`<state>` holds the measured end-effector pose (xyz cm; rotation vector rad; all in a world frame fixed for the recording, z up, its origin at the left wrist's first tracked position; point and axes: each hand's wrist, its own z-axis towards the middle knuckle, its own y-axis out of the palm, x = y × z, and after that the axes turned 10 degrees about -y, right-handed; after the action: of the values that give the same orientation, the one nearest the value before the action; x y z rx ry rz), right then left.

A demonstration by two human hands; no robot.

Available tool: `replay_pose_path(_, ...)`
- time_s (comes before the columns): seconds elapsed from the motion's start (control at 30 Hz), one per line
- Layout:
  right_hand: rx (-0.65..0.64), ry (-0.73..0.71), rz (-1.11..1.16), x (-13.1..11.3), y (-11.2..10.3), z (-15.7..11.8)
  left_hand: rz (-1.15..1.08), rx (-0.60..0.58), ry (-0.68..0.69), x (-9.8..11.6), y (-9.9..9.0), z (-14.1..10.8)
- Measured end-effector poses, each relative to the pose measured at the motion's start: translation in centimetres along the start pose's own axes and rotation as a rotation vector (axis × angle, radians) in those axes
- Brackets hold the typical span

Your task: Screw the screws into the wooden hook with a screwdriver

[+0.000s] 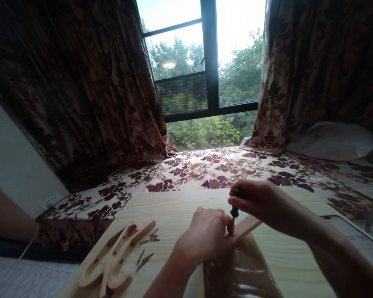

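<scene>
My right hand (251,200) is wrapped round the black handle of a screwdriver (235,205), which stands nearly upright with its tip down. Beside the tip, my left hand (207,231) has its fingers closed at a pale wooden piece (248,227); the fingertips are partly hidden, and what they pinch is too small to tell. Under the wooden piece lies a brown, shiny wrapped packet (240,271). To the left on the board rest several curved wooden pieces with holes (113,256), and next to them several screws (145,261).
The light wooden board (170,203) lies before a floral cloth (217,169) under a window. A tablet or phone (354,236) lies at the right, partly behind my right forearm. A white bag-like thing (332,140) sits at the back right, by the curtain.
</scene>
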<state>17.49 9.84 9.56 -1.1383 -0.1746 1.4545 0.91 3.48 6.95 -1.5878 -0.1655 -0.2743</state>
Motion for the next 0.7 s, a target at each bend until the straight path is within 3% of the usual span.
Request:
replay_pose_path(0.27,-0.029,-0.013,0.097,-0.20,-0.17,-0.30,-0.008,-0.011,0.010,-0.04,-0.05,0.07)
replay_pose_path(0.47,0.027,-0.011,0.037,0.04,0.00,-0.01,-0.004,-0.005,0.007,0.10,-0.18,-0.07)
replay_pose_path(0.7,-0.038,-0.010,0.097,-0.19,-0.33,-0.33,-0.008,-0.016,0.007,0.04,-0.09,0.00)
